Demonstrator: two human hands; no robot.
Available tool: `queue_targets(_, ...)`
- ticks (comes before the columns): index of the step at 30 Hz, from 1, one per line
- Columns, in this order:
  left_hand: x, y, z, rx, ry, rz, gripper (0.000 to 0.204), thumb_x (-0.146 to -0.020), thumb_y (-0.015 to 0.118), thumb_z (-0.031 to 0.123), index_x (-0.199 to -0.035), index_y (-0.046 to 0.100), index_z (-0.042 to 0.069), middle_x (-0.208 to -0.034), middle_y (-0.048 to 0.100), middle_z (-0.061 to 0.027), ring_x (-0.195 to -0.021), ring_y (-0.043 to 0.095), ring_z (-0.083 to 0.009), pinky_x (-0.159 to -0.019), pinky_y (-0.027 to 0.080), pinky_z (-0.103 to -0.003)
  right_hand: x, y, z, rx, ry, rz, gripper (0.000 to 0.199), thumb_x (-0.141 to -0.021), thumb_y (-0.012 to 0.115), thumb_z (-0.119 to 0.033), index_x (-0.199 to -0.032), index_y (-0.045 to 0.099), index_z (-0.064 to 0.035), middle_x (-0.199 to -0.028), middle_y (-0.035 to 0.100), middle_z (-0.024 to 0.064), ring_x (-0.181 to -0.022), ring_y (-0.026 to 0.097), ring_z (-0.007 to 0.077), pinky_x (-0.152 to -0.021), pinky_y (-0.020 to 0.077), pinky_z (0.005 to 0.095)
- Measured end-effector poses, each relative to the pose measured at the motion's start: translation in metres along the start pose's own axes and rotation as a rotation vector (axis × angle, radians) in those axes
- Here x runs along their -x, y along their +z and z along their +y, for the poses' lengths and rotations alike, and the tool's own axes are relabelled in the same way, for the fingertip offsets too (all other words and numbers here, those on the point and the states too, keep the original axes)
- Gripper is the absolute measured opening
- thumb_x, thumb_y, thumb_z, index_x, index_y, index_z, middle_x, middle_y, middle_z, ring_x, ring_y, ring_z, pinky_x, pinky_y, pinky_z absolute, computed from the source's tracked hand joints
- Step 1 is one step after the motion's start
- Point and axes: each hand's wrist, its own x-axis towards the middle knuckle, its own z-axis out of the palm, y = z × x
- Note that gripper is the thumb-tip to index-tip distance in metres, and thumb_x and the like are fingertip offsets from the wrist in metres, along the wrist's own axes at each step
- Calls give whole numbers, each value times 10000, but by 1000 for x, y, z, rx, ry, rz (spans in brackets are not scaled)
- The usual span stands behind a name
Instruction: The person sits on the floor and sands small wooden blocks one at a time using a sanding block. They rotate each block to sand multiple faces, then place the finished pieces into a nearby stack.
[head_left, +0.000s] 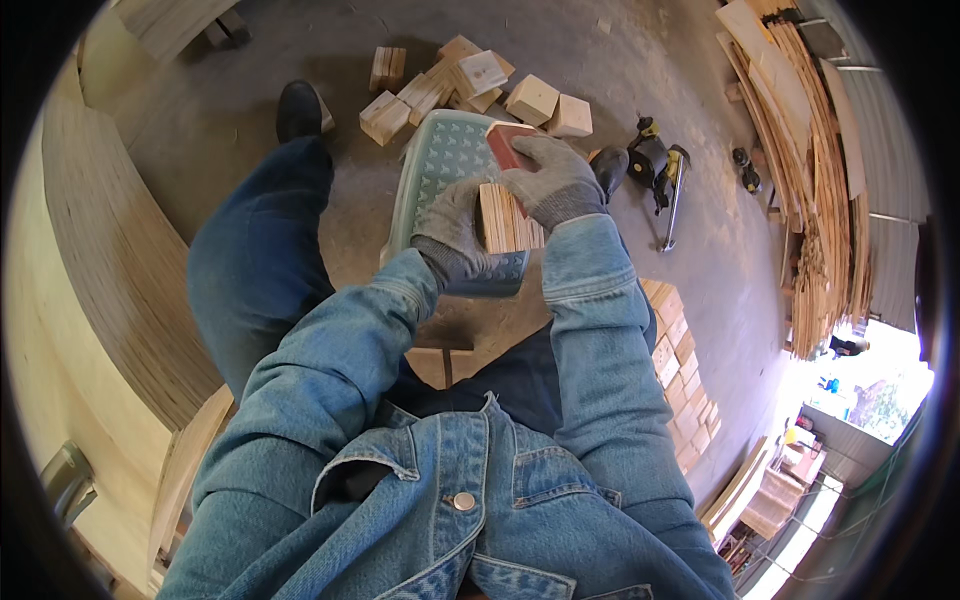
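Observation:
Both my hands wear grey knit gloves. My left hand [452, 228] is closed round a layered plywood block [508, 222], its striped edge facing up. In my right hand [556, 182] is a red sanding block [508, 146] with a pale edge, gripped between thumb and fingers. The sanding block is at the far end of the plywood block; whether they touch is hidden by the glove. Beneath both hands stands a pale green plastic stool [432, 160] with a patterned top.
Several loose wooden blocks [478, 74] lie on the floor beyond the stool. Cordless power tools [655, 165] and a hammer-like tool [676, 200] lie to the right. Rows of blocks [680, 375] are beside my right leg. Plywood sheets [130, 240] rise at left; planks [810, 170] lean at far right.

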Motion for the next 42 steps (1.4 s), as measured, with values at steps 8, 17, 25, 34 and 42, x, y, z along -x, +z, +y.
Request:
queue_targets(8,-10,-12,10,47,-45,-104,831,-720,948,294,-1411,559,45,-1287,695,-156,-1223,679,-307,-1079,545,-421,137,40,22,-244,-60,428,620,-788,884,-153,-1372,713,-34,-1498,613,267,-1326,630,438,-1131,507,476)
queue_targets(17,-8,-9,17,6,36,60,562,-714,885,292,-1185,657,86,-1128,704,-153,-1102,687,-356,-1017,557,-431,184,51,12,81,-78,373,621,-770,888,-249,-1369,731,-220,-1553,581,111,-1257,609,400,-1055,493,553)
queue_targets(25,-4,-7,24,244,-58,4,649,-750,892,336,-1278,620,74,-1195,687,-146,-1168,663,-325,-1075,535,-400,47,18,-1,198,51,268,550,-883,780,-353,-1421,695,-269,-1599,557,51,-1290,611,417,-1077,501,542)
queue_targets(34,0,6,-21,-18,23,118,667,-730,919,343,-1279,634,92,-1184,703,-161,-1171,686,-333,-1049,556,-397,120,43,7,118,-55,312,619,-840,824,-348,-1435,695,-239,-1608,537,96,-1333,573,430,-1114,475,560)
queue_targets(42,-11,-10,5,20,-1,-106,744,-736,946,306,-1346,591,71,-1258,676,-158,-1208,655,-326,-1095,521,-422,193,54,11,70,-117,348,626,-780,863,-255,-1390,724,-235,-1554,579,91,-1304,581,402,-1095,471,560)
